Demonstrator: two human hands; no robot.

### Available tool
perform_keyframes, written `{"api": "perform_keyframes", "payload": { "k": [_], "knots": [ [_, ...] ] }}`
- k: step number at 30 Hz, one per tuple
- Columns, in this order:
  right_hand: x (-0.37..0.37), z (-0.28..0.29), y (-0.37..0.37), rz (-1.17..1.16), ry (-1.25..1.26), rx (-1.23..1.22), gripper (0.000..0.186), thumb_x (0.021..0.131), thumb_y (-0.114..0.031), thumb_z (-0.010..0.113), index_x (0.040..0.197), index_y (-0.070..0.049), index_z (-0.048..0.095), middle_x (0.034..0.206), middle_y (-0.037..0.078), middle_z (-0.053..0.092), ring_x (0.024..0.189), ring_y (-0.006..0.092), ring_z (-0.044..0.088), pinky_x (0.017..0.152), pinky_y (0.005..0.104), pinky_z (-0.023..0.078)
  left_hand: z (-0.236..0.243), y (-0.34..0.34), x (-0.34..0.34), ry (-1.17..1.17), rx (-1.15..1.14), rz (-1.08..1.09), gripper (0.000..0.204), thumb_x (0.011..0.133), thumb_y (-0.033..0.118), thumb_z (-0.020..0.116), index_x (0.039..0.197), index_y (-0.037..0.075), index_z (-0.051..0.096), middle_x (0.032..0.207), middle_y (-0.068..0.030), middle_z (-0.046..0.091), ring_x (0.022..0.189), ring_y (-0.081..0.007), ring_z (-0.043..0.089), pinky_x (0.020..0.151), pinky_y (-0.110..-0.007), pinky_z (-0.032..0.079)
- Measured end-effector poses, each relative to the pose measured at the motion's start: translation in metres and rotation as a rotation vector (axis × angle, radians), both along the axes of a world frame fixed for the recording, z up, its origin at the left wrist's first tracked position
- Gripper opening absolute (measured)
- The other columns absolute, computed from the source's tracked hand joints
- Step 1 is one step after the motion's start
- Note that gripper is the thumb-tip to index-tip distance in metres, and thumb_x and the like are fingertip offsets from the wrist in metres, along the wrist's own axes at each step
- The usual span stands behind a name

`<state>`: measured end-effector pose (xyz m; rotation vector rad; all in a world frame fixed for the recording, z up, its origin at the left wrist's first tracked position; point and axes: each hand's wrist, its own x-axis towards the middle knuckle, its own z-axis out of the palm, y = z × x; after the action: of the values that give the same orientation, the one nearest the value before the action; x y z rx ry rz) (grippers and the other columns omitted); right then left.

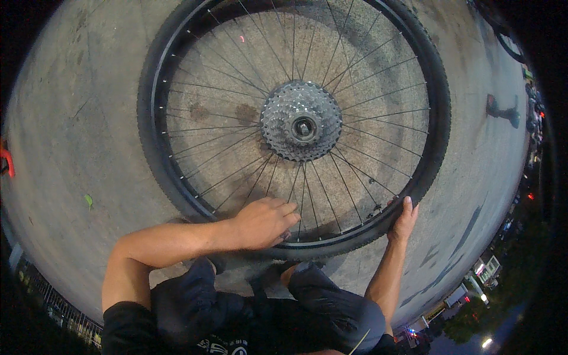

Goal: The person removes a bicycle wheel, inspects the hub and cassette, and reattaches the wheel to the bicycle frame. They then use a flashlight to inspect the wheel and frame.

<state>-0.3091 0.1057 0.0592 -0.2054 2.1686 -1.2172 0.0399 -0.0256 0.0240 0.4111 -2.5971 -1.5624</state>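
A bicycle wheel with a black knobby tyre point(439, 142) and a silver multi-ring cassette point(278, 121) fills the upper middle of the view, cassette facing up. My left hand point(266, 222) rests over the lower spokes beside the rim, fingers curled, their tips and whatever they hold hidden beneath. My right hand point(404, 219) grips the tyre at its lower right, thumb along the side. Small dark pieces point(377, 207) show on the spokes and rim near that hand, too small to make out.
Stained concrete ground point(83, 148) surrounds the wheel, with a green leaf point(89, 202) at left. A red object point(7, 160) stands at the left edge. A dark object point(502, 111) lies at right, near another wheel point(509, 44). My bent knees point(328, 296) are below; distant vehicles and lights line the right rim.
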Motion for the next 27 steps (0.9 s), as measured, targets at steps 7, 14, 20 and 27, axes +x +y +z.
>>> {"api": "perform_keyframes", "payload": {
  "k": [7,14,20,27],
  "knots": [
    [-0.005,-0.002,0.005,0.023,0.001,-0.010,0.029,0.094,-0.030,0.059,0.110,-0.006,0.051,0.084,0.008,0.061,0.069,0.0207,0.062,0.061,0.0325,0.051,0.000,0.000,0.004,-0.041,0.047,-0.019,0.046,0.077,0.021,0.073,0.117,0.005,0.055,0.125,-0.0156,0.056,0.106,-0.0338,0.058,0.087,-0.043,0.049],
    [-0.003,-0.003,0.005,0.009,-0.015,-0.042,0.028,0.095,-0.024,0.058,0.116,-0.007,0.049,0.086,0.007,0.059,0.070,0.0207,0.062,0.060,0.0342,0.052,0.000,0.003,0.007,-0.071,-0.001,-0.042,0.047,0.078,0.022,0.072,0.118,0.005,0.055,0.129,-0.0162,0.055,0.111,-0.0334,0.056,0.089,-0.043,0.048],
    [-0.002,-0.003,0.005,0.010,0.036,-0.077,0.030,0.095,-0.022,0.059,0.118,-0.006,0.048,0.091,0.008,0.061,0.072,0.0203,0.062,0.063,0.0343,0.053,0.001,0.001,0.007,-0.063,0.012,-0.057,0.048,0.077,0.022,0.072,0.118,0.005,0.055,0.130,-0.0163,0.054,0.112,-0.0334,0.056,0.090,-0.043,0.048],
    [0.005,0.005,-0.001,0.016,0.046,-0.063,0.035,0.095,-0.021,0.059,0.124,-0.005,0.046,0.091,0.009,0.060,0.075,0.0205,0.062,0.065,0.0337,0.053,0.005,0.001,0.012,-0.051,0.004,-0.058,0.049,0.077,0.021,0.072,0.119,0.005,0.055,0.134,-0.0167,0.052,0.114,-0.0335,0.055,0.092,-0.043,0.048]
  ]
}}
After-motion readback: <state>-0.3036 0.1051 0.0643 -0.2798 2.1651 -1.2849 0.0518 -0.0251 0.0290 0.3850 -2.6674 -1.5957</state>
